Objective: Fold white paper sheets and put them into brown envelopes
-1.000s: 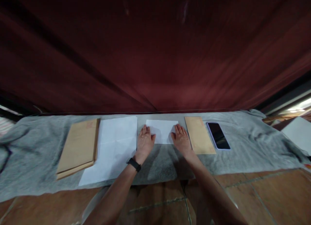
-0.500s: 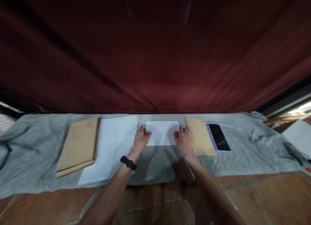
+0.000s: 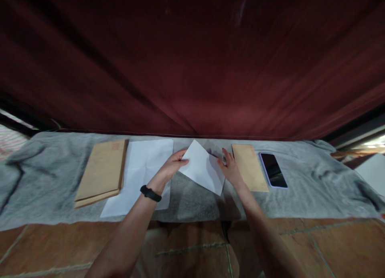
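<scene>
A folded sheet of white paper (image 3: 203, 169) is raised and turned at a slant in front of me. My left hand (image 3: 174, 162), with a black wristband on its wrist, pinches the paper's left side, thumb on top. At its right edge is my right hand (image 3: 230, 168), fingers spread and thumb at or against the paper. Just right of that hand lies a brown envelope (image 3: 251, 170). Flat white sheets (image 3: 150, 158) with creases lie by my left forearm, partly under a stack of brown envelopes (image 3: 100, 168).
A grey cloth (image 3: 315, 182) covers the long surface. A phone with a pale purple edge (image 3: 273, 170) lies right of the single envelope. Dark red fabric (image 3: 192, 89) rises behind. White paper (image 3: 374, 172) shows at the far right, and brown floor tiles (image 3: 192, 242) below.
The folded paper was flat and square between both hands; now it is lifted and rotated. My left hand has gripped its left side, and my right hand's fingers have spread.
</scene>
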A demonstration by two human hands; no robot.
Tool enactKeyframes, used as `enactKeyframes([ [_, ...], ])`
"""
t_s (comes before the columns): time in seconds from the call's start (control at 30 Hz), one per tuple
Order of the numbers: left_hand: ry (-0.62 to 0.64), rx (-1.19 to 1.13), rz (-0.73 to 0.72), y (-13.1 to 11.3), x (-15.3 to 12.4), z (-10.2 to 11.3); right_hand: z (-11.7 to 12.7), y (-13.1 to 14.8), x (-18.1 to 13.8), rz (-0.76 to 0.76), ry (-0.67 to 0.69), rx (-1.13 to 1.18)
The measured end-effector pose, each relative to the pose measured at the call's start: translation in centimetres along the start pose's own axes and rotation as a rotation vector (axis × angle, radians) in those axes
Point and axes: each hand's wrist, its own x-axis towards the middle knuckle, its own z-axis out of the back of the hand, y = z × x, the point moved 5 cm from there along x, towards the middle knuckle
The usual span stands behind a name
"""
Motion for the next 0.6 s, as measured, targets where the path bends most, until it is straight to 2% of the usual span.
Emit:
enactKeyframes([
  [0.1, -0.059, 0.145, -0.050, -0.1, 0.2, 0.9, -0.6, -0.4, 0.0, -0.032, 0.118, -0.079],
  [0.2, -0.198, 0.509, -0.106, 0.0, 0.5, 1.4, -1.1, -0.1, -0.3, -0.033, 0.165, -0.252],
  [0.27, -0.297, 0.762, -0.093, 0.0, 0.5, 1.4, -1.2, 0.3, -0.4, -0.027, 0.175, -0.335],
  [0.33, -0.376, 0.910, -0.058, 0.1, 0.3, 1.4, -1.4, 0.5, -0.5, -0.029, 0.181, -0.390],
  [0.43, -0.416, 0.905, -0.037, 0.6, 0.3, 1.7, -1.3, 0.5, -0.4, -0.041, 0.176, -0.435],
  [0.6, -0.425, 0.628, -0.016, 2.9, -0.2, 2.1, -0.3, 0.7, 0.2, -0.007, 0.080, -0.417],
])
